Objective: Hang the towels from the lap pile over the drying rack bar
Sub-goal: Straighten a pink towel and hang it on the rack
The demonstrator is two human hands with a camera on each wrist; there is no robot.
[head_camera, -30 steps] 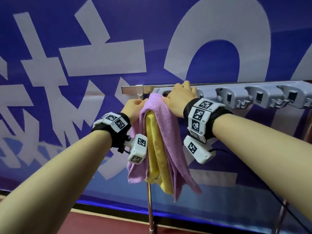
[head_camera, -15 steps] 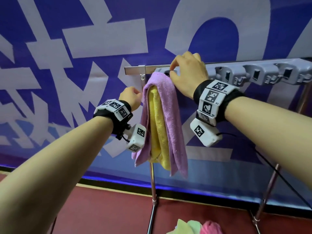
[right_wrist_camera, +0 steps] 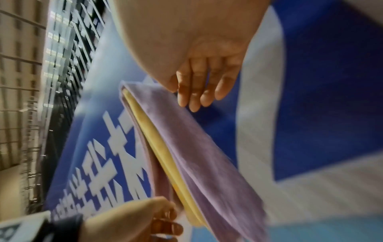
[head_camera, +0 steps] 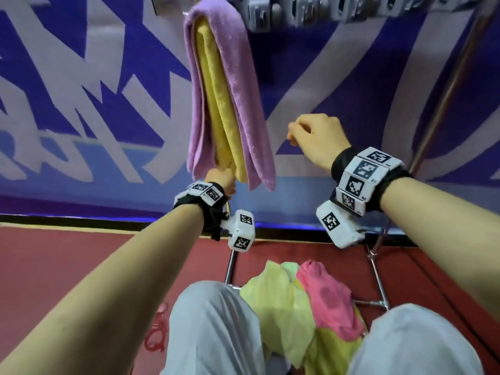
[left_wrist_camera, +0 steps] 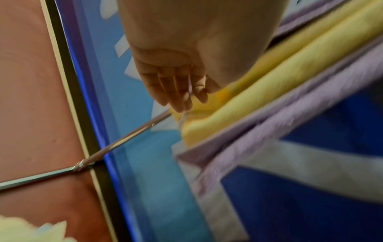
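A purple towel hangs folded over the rack bar with a yellow towel inside it. My left hand is at the lower end of the hanging towels. In the left wrist view my left hand pinches the bottom corner of the yellow towel between thumb and fingers. My right hand hovers to the right of the purple towel, fingers relaxed and empty. On my lap lie pale green towels and a pink towel.
Grey clip blocks line the bar to the right of the hung towels. Metal rack legs stand on the red floor just in front of my knees. A blue banner with white lettering is close behind the rack.
My right hand let go at the bar and dropped down to the right of the towels. My left hand slid down to their bottom edge. The view tilted down to the lap.
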